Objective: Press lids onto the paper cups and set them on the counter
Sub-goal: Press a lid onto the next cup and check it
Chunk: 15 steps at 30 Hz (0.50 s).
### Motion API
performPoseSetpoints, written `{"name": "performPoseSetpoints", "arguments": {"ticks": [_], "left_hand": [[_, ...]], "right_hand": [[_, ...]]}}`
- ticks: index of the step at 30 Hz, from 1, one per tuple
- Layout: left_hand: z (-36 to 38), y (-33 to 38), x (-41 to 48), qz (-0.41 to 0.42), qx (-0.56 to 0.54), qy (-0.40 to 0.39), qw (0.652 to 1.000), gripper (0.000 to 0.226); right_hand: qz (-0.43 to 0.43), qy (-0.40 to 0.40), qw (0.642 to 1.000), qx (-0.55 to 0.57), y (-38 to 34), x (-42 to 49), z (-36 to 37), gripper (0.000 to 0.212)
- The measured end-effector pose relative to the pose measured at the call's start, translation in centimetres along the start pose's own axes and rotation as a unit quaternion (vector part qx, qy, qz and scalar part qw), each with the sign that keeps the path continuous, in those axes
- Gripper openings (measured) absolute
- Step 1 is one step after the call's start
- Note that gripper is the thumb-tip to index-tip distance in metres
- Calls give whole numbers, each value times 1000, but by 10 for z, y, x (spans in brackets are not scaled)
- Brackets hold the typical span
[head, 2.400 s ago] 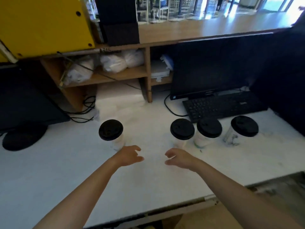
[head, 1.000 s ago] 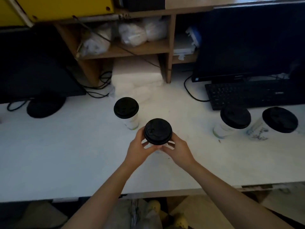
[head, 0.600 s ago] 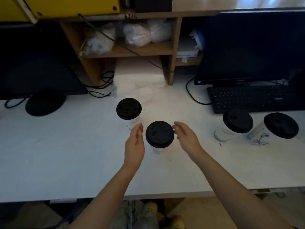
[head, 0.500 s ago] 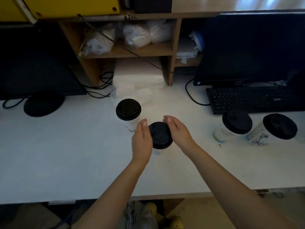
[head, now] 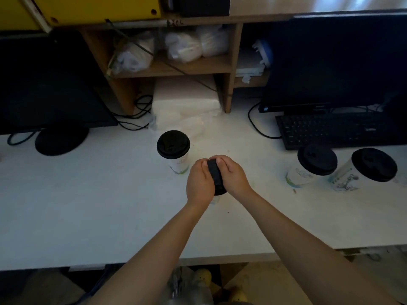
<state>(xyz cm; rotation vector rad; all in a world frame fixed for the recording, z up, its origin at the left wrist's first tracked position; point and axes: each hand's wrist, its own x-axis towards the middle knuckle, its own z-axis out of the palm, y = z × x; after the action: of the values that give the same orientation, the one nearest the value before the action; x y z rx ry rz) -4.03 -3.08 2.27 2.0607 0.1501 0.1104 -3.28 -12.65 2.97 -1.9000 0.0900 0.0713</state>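
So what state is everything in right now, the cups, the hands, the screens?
White paper cup with black plastic lid: under both hands, lid on, held.
Left hand: grip curled over that lid.
Right hand: grip curled over that lid.
Lidded paper cup left of the hands: upright, untouched.
Nearer lidded paper cup at right: standing, untouched.
Farthest-right lidded paper cup: standing, untouched.
Black monitor at left: dark.
Black monitor at right: dark.

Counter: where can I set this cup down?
Widest bare counter: left of the left hand, in front of the monitor base. Smaller gap: between right hand and the right-side cup by the keyboard. Crowded behind, at the middle cup.
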Motion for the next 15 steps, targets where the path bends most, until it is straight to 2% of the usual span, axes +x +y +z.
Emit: {"name": "performPoseSetpoints", "arguments": {"ticks": [5, 9, 12, 15], "left_hand": [[-19, 1, 33, -5, 17, -144, 989, 33], [-22, 7, 55, 33, 92, -132, 986, 42], [-17, 16, 59, 73, 145, -125, 979, 52], [-19, 18, 56, 54, 132, -89, 986, 54]], "right_hand": [[56, 34, 998, -21, 0, -14, -8, 24], [80, 76, 994, -20, 11, -41, -9, 8], [83, 115, 990, -17, 11, -52, -2, 10], [99, 105, 989, 1, 5, -44, -5, 23]]}}
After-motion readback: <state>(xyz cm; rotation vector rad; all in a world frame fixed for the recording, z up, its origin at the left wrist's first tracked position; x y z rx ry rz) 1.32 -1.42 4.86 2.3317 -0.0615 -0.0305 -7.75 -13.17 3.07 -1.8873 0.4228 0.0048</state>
